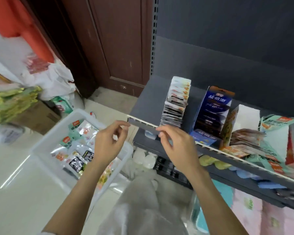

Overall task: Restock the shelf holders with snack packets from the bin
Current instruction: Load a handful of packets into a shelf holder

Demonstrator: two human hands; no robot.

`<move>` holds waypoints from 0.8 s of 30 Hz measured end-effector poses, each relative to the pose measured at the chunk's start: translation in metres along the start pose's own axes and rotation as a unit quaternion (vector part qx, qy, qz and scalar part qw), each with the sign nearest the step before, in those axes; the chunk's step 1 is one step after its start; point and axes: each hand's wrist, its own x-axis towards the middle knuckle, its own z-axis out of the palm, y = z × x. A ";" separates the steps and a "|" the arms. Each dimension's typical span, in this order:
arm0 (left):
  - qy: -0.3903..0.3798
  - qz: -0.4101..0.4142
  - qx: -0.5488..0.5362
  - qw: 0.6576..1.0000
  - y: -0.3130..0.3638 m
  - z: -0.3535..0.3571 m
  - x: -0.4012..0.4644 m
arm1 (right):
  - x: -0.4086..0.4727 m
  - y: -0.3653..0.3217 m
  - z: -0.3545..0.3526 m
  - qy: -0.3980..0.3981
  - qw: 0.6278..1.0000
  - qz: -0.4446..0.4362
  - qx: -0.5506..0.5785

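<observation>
Packets lie jumbled in the white bin on the pale floor left of the grey shelf, where a packed row fills one holder beside a blue box, while the left hand and the right hand hover loosely curled, holding nothing.

Shop: shelf stocked with snack packets
</observation>
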 end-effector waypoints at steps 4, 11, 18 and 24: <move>-0.214 -0.074 0.180 0.957 -0.052 -0.039 -0.059 | -0.030 -0.022 0.055 -0.198 0.980 0.020 -0.027; -0.144 -0.202 0.197 0.948 -0.142 -0.095 -0.099 | -0.033 -0.063 0.136 -0.336 0.941 0.004 -0.023; -0.178 -0.219 0.233 0.931 -0.241 -0.108 -0.055 | -0.005 -0.060 0.239 -0.383 0.917 0.105 -0.045; -0.427 -0.022 0.313 0.848 -0.282 -0.077 -0.024 | 0.006 -0.066 0.328 -0.340 0.918 0.204 -0.034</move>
